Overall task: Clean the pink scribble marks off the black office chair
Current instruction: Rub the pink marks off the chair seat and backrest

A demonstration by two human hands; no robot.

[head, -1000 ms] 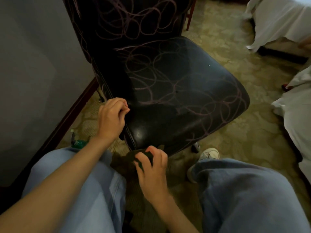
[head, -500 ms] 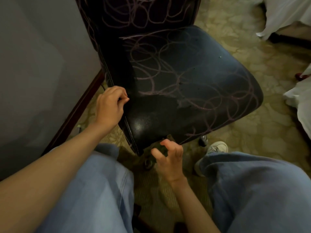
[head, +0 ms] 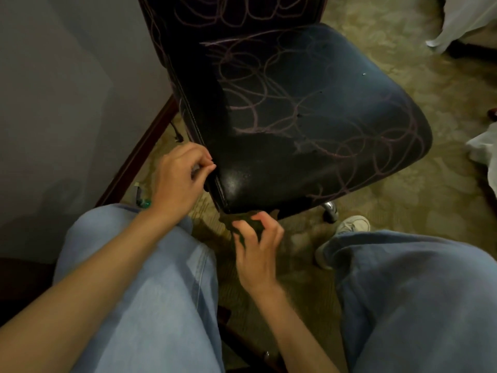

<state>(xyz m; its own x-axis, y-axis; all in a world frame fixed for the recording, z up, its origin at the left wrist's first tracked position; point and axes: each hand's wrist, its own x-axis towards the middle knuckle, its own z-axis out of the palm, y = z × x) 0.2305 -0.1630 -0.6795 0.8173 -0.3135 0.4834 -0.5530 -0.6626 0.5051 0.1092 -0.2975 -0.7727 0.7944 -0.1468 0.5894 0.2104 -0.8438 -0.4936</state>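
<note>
The black office chair (head: 309, 109) stands in front of me, its seat and backrest covered in looping pink scribble marks (head: 271, 84). The near left corner of the seat (head: 242, 181) is bare and glossy. My left hand (head: 180, 179) grips the seat's left edge with curled fingers. Just below the seat's front corner, my right hand (head: 258, 249) holds a dark cloth (head: 246, 224) in curled fingers. Most of the cloth is hidden in shadow.
A grey wall (head: 67, 90) with a dark wooden baseboard (head: 139, 152) runs close on the left. A green-capped bottle (head: 142, 201) lies on the patterned carpet (head: 403, 197). A chair caster (head: 330, 211) and my white shoe (head: 349, 227) sit under the seat. White fabric (head: 462, 20) hangs at the right.
My right hand has stayed at the seat's front corner with the cloth, its fingers shifting slightly. The left hand keeps its grip on the seat edge. The view has moved closer.
</note>
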